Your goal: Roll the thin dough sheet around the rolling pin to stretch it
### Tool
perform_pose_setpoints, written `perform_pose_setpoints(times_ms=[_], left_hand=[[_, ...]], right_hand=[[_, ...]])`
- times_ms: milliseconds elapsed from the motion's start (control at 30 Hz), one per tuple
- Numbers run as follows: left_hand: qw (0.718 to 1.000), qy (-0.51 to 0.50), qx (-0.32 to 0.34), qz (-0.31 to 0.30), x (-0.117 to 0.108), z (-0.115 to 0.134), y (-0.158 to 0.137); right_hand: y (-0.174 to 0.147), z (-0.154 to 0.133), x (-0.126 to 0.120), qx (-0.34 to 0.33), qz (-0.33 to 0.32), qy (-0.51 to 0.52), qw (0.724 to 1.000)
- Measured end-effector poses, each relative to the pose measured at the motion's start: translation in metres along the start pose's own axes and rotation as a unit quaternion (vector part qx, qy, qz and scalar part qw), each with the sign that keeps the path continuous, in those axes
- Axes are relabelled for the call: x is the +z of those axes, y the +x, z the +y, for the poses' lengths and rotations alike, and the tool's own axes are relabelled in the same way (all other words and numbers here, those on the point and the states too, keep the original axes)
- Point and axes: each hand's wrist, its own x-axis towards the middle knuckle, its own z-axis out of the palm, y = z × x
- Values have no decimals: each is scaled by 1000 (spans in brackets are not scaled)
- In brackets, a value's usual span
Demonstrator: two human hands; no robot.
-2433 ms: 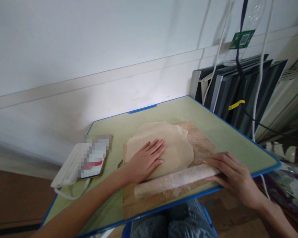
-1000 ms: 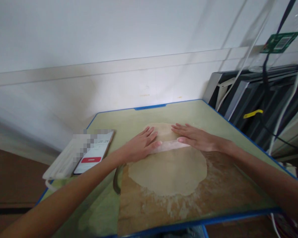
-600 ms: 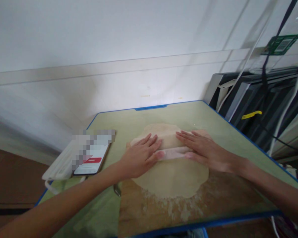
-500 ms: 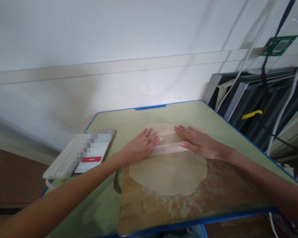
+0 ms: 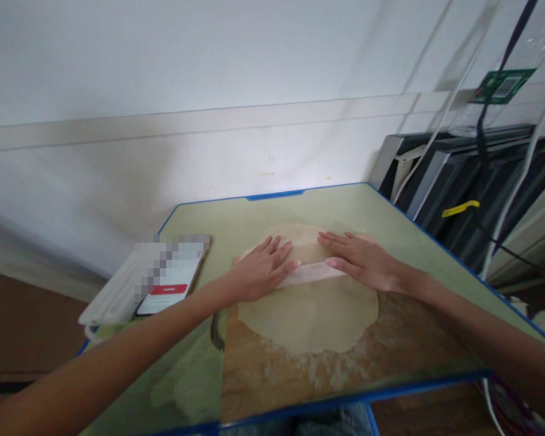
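Note:
A wide, thin sheet of dough [image 5: 309, 318] lies on a floured wooden board [image 5: 254, 387]. Across the dough rests a pale rolling pin [image 5: 315, 274], with only its middle stretch showing between my hands. My left hand [image 5: 264, 269] lies flat over the pin's left part, fingers stretched forward onto the dough. Over its right part lies my right hand [image 5: 358, 257], also flat, its thumb along the pin and its fingers reaching toward the dough's far side. The pin's ends are hidden under both hands.
A phone [image 5: 175, 275] leans on a white object [image 5: 113, 287] at the left of the blue-edged table [image 5: 236, 221]. Behind the table stands a white wall. Dark flat panels [image 5: 463, 181] and hanging cables [image 5: 515, 188] are at the right.
My left hand has shifted slightly, its thumb now a little nearer and farther right. My right hand stays almost where it was. The whole view has moved a little.

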Motion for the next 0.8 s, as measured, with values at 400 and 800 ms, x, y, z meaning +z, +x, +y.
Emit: perform_pose_setpoints(times_ms=[400,800], left_hand=[[999,-38,-28,-18,-8,21,-9],[999,-50,14,-13,-7,31,-23]], right_hand=[[-20,-12,6,-13,45,-21,999],[-27,-16,6,-18,45,-4,999]])
